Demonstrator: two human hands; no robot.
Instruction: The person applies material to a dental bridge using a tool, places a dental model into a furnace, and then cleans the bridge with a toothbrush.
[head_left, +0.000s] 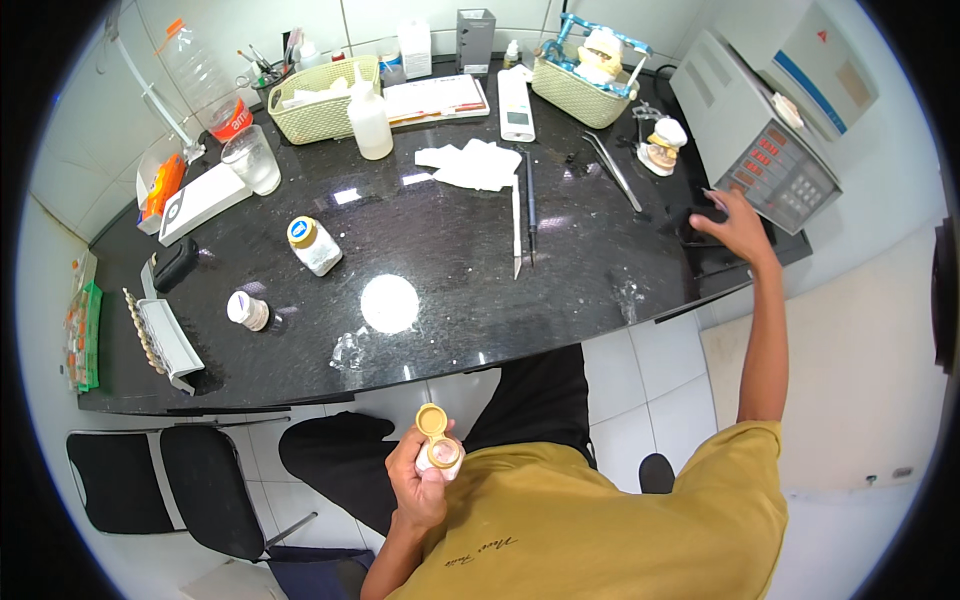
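In my left hand, near my lap, is a small white jar with a yellow flip lid standing up. Pale pinkish material shows in its mouth. My right hand reaches over the right end of the dark counter, close to the front keypad of a grey-white machine. Its thumb and fingers are spread apart. Beneath the fingertips is a dark patch that I cannot make out. A dental model stands just beyond that hand, and metal tweezers lie to its left.
Two slim tools, one a white-handled knife, lie mid-counter by crumpled tissue. A gold-lidded jar, a small white jar and a clear cup stand left. Baskets and a squeeze bottle occupy the back.
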